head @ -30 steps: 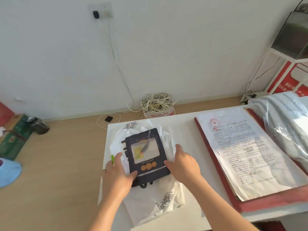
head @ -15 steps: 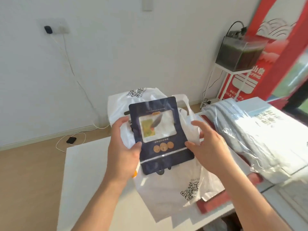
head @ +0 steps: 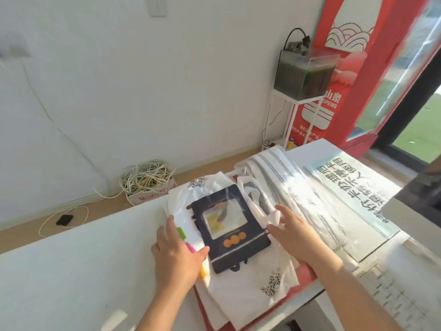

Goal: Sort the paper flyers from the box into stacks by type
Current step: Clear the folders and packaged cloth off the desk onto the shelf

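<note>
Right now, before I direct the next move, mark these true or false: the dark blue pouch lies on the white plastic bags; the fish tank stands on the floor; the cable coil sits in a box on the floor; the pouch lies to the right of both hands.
1. The dark blue pouch lies on the white plastic bags. True.
2. The fish tank stands on the floor. False: it sits on a white stand by the wall.
3. The cable coil sits in a box on the floor, beyond the table. True.
4. The pouch lies to the right of both hands. False: it lies between the left hand and the right hand.
</note>
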`<state>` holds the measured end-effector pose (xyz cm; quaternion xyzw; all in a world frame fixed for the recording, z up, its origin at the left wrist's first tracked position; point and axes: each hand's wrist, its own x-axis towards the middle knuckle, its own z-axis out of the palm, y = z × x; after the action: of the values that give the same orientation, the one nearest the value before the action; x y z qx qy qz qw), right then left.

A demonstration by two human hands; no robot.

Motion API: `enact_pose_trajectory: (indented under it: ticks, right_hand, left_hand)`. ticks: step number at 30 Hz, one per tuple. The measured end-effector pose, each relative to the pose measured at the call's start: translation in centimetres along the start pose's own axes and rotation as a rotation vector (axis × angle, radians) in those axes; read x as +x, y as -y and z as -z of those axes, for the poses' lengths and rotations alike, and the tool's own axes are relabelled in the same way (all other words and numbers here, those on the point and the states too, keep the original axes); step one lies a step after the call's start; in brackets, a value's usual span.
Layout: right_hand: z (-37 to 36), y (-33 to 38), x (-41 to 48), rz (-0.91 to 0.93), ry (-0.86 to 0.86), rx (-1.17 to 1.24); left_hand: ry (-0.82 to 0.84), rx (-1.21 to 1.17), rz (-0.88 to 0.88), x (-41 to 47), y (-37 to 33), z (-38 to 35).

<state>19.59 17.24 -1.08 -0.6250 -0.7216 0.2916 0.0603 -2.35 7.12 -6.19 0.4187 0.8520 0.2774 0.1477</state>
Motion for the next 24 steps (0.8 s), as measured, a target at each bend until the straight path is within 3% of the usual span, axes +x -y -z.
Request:
enact_pose_trajectory:
  ticks: [3, 7, 14, 19, 24]
  right_hand:
    - [0.0, -1.4, 1.4, 0.031, 0.020, -0.031]
    - [0.3, -2.6, 3.4, 0.025, 0.092, -0.056]
    - [2.0, -4.3, 5.5, -0.009, 0.007, -0.165]
    - [-0.1, -2.0, 4.6, 0.046, 0.232, -0.041]
    - [-2.4, -0.6, 5.2, 0.109, 0.188, -0.235]
  left_hand:
    - [0.117, -0.220, 0.202, -0.9, -0.3, -0.5]
    - [0.080, -0.062, 0.099, -1.3, -1.2, -1.7]
    - [0.056, -0.047, 0.193, -0.6, -1.8, -2.2]
    - [0.035, -0.060, 0.216, -1.6, -2.5, -2.6]
    - [0.060, 0.270, 0.101, 0.4, -3.0, -3.0]
